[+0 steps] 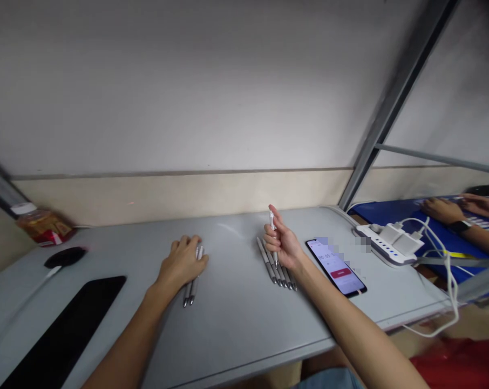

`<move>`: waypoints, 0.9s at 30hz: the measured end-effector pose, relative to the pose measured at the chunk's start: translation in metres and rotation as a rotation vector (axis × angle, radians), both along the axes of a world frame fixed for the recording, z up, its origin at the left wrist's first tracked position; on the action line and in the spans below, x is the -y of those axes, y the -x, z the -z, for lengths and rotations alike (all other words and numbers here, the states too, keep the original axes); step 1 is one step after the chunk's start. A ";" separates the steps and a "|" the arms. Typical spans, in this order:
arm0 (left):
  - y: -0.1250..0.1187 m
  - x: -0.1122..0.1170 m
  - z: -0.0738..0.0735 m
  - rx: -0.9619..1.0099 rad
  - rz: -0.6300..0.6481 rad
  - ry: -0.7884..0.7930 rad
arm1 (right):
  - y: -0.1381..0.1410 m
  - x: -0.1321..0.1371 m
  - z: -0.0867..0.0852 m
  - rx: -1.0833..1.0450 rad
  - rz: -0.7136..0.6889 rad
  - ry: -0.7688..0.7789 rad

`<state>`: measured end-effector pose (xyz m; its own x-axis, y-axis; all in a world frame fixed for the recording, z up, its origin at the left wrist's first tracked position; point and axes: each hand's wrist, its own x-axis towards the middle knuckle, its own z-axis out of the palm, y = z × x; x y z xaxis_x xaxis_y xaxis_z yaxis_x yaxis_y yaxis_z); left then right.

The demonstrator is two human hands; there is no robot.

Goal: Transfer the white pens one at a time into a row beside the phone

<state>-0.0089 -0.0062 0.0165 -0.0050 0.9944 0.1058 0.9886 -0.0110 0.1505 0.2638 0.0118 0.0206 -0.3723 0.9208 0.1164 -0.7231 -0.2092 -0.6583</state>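
Note:
My right hand [283, 242] is closed around a white pen [272, 222] and holds it upright above the grey table [228, 324]. Just under that hand lies a row of several grey pens [273, 267]. My left hand [183, 262] rests palm down on two more grey pens [191, 289] on the table, its fingers curled over their upper ends.
A lit phone [337, 267] lies right of my right hand. A white power strip [390, 243] with chargers and cables sits at the table's right end. A black tablet [62, 332] lies at the front left, a black mouse [65, 256] and a snack packet [42, 226] behind it. Another person's hands [459, 208] rest on a blue table at far right.

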 end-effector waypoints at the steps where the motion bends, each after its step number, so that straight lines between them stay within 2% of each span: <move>1: 0.000 0.000 0.001 0.001 0.002 0.013 | 0.000 0.000 0.000 0.013 0.005 -0.001; 13: -0.003 -0.006 0.015 0.001 0.082 -0.068 | 0.003 -0.002 0.003 0.062 0.025 -0.003; 27: -0.010 -0.001 0.008 0.021 0.050 -0.044 | 0.003 -0.002 0.004 0.070 0.020 -0.013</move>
